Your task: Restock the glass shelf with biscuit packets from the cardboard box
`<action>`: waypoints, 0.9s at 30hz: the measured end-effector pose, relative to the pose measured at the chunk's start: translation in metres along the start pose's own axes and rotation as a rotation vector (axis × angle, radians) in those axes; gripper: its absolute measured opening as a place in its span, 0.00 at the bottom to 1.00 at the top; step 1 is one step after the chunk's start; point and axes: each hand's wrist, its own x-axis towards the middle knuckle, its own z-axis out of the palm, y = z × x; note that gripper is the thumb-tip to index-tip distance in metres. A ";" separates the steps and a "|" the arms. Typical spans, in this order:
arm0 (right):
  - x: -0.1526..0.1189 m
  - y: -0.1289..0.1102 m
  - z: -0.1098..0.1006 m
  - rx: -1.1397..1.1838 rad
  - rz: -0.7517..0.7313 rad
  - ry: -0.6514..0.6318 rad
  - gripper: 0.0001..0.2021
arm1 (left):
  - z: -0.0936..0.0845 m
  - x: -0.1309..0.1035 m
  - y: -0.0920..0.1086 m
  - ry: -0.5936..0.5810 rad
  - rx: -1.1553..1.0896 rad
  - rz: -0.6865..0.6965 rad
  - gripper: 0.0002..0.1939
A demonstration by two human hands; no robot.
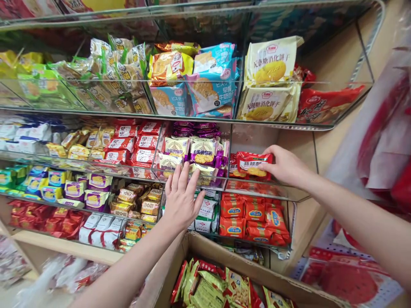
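Observation:
My right hand [282, 164] grips the right end of a red snack packet [253, 164] with white lettering, inside the right compartment of the middle shelf. Beside it on the left, another red packet [236, 166] shows in part behind the clear front. My left hand [183, 199] is spread with its fingers apart, holding nothing. Its fingertips are in front of the cream and purple cookie packets [203, 152]; whether they touch the clear shelf edge I cannot tell. Below my hands stands an open cardboard box [237, 261] with several red and yellow-green packets [212, 286] in it.
Clear dividers split the shelves into compartments. Above are cream biscuit packets [269, 64] and blue biscuit packets [212, 81]. Orange-red packets [233, 226] fill the tier beneath. At the right, a wooden side panel [340, 55] bounds the shelf, with hanging plastic-wrapped goods [385, 141] beyond.

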 end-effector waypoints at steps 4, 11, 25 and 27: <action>0.030 -0.009 0.025 -0.143 -0.021 -0.253 0.12 | 0.005 -0.005 0.000 0.027 0.028 -0.004 0.27; 0.052 -0.013 0.049 -0.387 -0.179 -0.313 0.20 | 0.013 -0.007 0.000 0.041 0.028 -0.017 0.29; 0.041 0.000 0.050 -0.379 -0.364 -0.209 0.18 | 0.004 -0.006 0.004 -0.034 -0.015 -0.037 0.29; 0.021 -0.003 0.035 -0.275 -0.443 0.003 0.14 | 0.000 -0.007 0.004 -0.055 -0.026 -0.035 0.30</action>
